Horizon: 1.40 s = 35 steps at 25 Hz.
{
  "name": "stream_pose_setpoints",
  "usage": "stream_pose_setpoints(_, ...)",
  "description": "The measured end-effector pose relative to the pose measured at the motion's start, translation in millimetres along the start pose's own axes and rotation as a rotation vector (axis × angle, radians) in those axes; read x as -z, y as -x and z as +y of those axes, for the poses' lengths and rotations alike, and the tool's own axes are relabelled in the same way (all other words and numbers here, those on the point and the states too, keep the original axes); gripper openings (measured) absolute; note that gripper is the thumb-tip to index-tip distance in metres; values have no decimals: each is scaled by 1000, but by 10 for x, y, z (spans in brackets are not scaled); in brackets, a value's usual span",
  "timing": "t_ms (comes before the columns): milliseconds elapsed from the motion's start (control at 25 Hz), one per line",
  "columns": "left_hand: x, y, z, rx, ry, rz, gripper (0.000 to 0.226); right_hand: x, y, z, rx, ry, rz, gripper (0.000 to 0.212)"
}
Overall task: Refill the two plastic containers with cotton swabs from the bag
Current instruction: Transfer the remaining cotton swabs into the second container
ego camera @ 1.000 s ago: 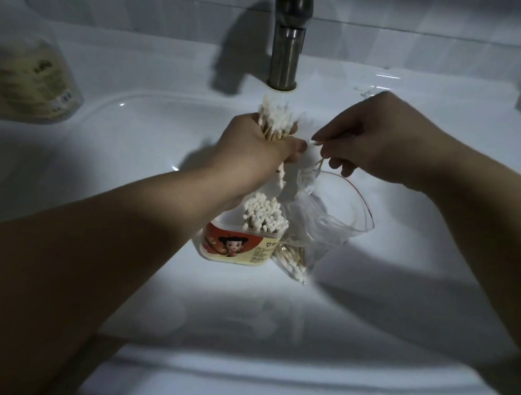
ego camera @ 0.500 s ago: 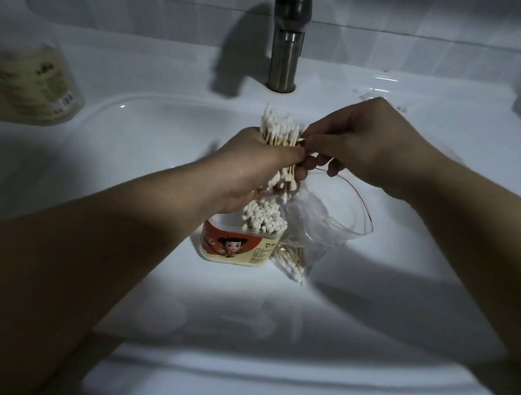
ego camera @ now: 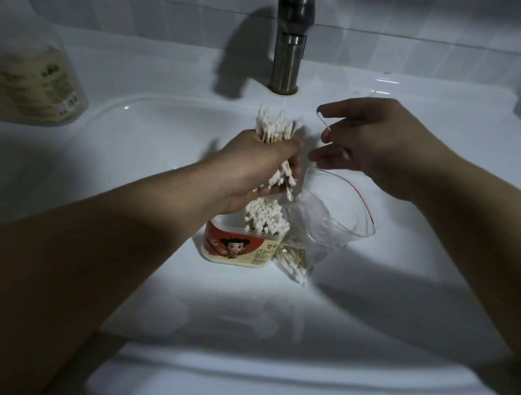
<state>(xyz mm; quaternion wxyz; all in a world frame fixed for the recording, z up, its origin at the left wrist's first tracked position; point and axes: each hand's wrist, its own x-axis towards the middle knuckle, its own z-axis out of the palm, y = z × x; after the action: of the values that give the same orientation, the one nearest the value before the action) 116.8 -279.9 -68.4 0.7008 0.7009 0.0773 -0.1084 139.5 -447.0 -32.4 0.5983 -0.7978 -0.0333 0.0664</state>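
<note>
one labelled container [ego camera: 234,249] stands in the sink [ego camera: 156,282], packed with upright swabs. clear bag [ego camera: 327,232] touches its right side, mouth open, swabs at its bottom. above them, left hand [ego camera: 255,166] fist-grips a thick swab bundle [ego camera: 275,128]. right hand [ego camera: 378,143] near it, fingers loosely spread, pinching a single swab [ego camera: 323,121]. faucet [ego camera: 288,46] behind.

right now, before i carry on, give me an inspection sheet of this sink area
surface: white sink basin, dimly lit.
job's things: labelled container upright in the basin, standing swabs inside; clear zip bag beside it, mouth open, a few more swabs at its bottom.
clutter: labelled plastic jar on the rim, far left.
hands: left hand grips a swab bundle; right hand, its fingers pinch a single swab.
cables: nothing seen.
surroundings: metal faucet, tiled wall.
</note>
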Motion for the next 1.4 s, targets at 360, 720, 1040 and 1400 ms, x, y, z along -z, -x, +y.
stream_pose_setpoints(360, -23, 18, -11, -10, 24, -98, 16, -32, -17, 58, 81, 158, -21, 11)
stream_pose_setpoints(720, 8, 8, -5, -17, -42, -189, 10, -80, -5, 118, 286, 367, -159, 37)
stream_pose_setpoints(1040, -8, 21, -19, -66, -55, -255, 15, -78, 27, 93, 334, 364, -257, 64)
stream_pose_setpoints(1400, 15, 70, 73, 67, 205, -248, 17, -167, 12, 220, 407, 685, -420, 135)
